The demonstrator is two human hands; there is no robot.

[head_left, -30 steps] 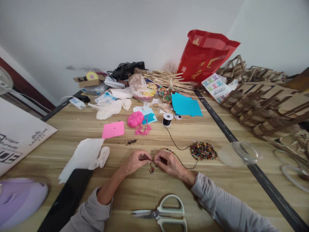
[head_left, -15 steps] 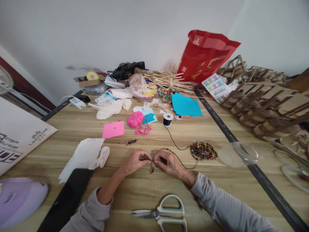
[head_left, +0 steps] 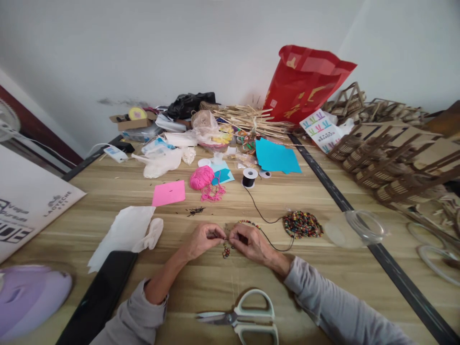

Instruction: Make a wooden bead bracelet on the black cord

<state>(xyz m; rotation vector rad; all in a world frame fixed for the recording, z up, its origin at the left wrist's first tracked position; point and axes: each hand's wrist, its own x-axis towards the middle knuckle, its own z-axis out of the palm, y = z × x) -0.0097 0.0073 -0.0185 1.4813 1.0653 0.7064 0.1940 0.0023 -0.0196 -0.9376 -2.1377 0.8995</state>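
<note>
Scarcely any movement shows since the earlier frame: left hand (head_left: pixel 201 241) and right hand (head_left: pixel 254 244) stay with fingertips nearly meeting above the table (head_left: pixel 201 282).

On each hand thumb and forefinger press together, pinching something too small to make out; loose beads (head_left: pixel 226 251) lie just below the fingertips, a beaded strand (head_left: pixel 251 223) just beyond the right hand, black cord (head_left: pixel 256 206) looping near the bead pile (head_left: pixel 303 224), with the scissors (head_left: pixel 235 316) between the sleeves and a spool (head_left: pixel 249 178) farther back.
</note>
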